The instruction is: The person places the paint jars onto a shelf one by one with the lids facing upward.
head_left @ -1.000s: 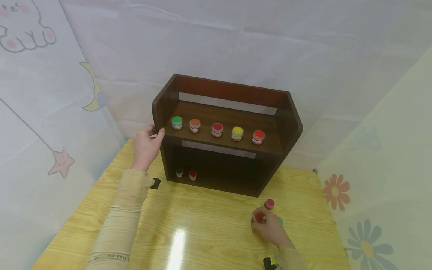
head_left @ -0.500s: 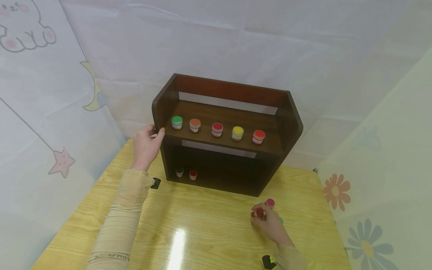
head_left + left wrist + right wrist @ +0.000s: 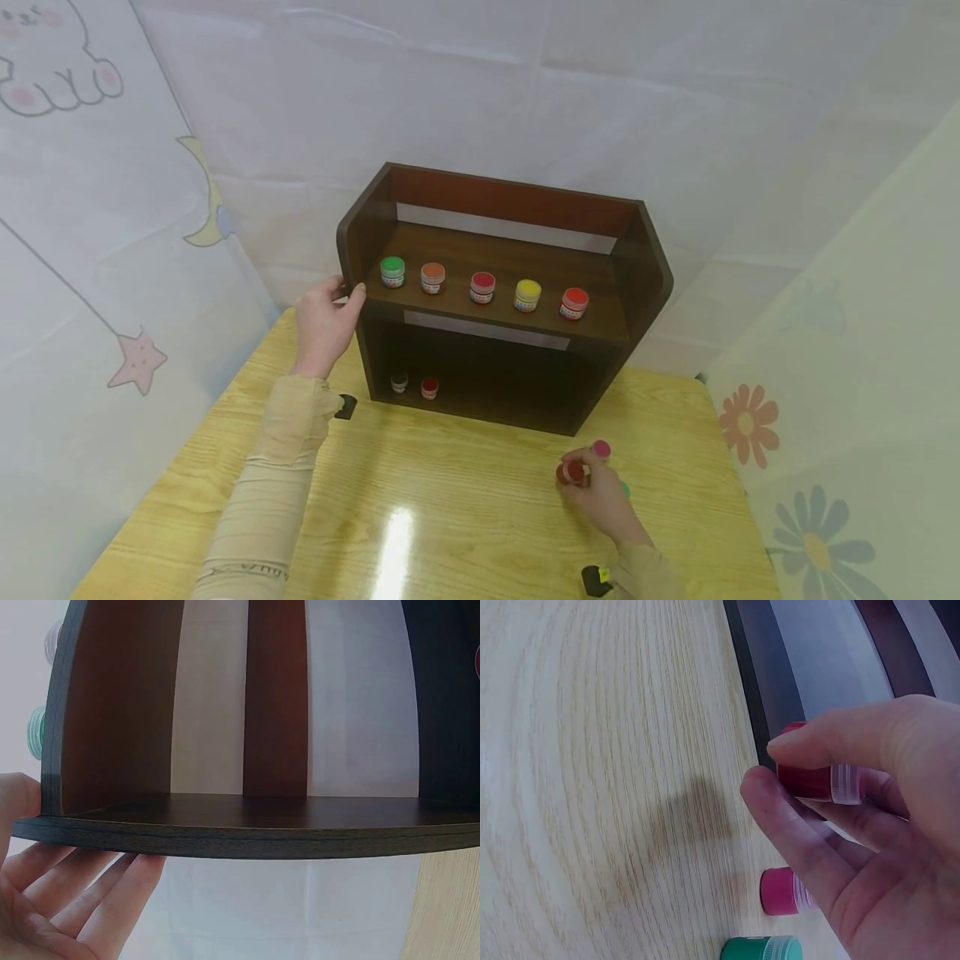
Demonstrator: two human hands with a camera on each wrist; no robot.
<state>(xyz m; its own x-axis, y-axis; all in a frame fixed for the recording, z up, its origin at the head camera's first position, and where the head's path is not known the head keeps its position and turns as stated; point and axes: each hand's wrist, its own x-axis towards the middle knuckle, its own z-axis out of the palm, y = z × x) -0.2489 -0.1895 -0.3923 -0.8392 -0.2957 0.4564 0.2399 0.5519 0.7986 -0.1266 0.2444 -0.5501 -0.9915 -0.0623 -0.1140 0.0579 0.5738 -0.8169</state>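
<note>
My left hand [image 3: 322, 329] grips the left side panel of a dark brown two-tier shelf [image 3: 517, 246]. In the left wrist view, the thumb lies on one side of the panel and the fingers [image 3: 112, 896] on the other. At the lower right, my right hand [image 3: 606, 502] pinches a dark red paint jar [image 3: 804, 781] between thumb and fingers. That jar is tilted, and its shadow falls on the wood in the right wrist view. Beside this hand stand a magenta paint jar [image 3: 778, 891] and a green paint jar [image 3: 757, 949], partly hidden by the hand in the head view.
Several paint jars line the upper tier, from green [image 3: 392, 272] to red [image 3: 574, 304]. On the lower tier, a dark-lidded jar [image 3: 399, 382] and a red jar [image 3: 429, 388] stand at the left. The wooden table [image 3: 450, 492] meets patterned cloth walls behind.
The red jar in my right hand has tipped over and shifted slightly toward the shelf, the fingers moving with it. My left hand stays on the side panel.
</note>
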